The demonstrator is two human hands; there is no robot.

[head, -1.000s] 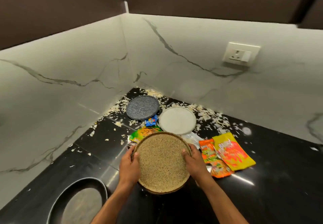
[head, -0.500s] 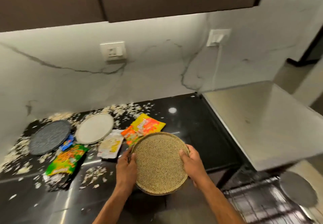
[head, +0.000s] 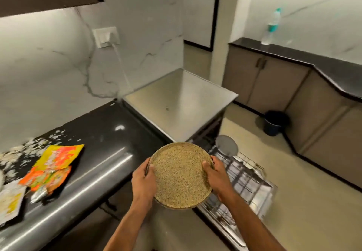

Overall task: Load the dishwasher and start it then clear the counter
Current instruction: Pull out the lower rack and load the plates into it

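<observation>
A round speckled tan plate (head: 181, 174) is held in the air in front of me, just past the counter's front edge. My left hand (head: 144, 182) grips its left rim and my right hand (head: 217, 179) grips its right rim. Below and to the right, the dishwasher stands open with its wire rack (head: 242, 180) pulled out. A grey plate (head: 227, 146) stands upright in the rack's far end. The dishwasher's steel top (head: 182, 103) lies beyond the plate.
The black counter (head: 105, 137) at left carries orange and yellow snack wrappers (head: 56, 164) and scattered white flakes (head: 29, 147). A dark bin (head: 275, 122) stands on the floor by the beige cabinets (head: 274, 82). A water bottle (head: 271, 27) sits on the far counter.
The view has swung right from the counter corner to the open dishwasher. Both hands have carried the tan plate off the counter, and it now hangs beside the rack.
</observation>
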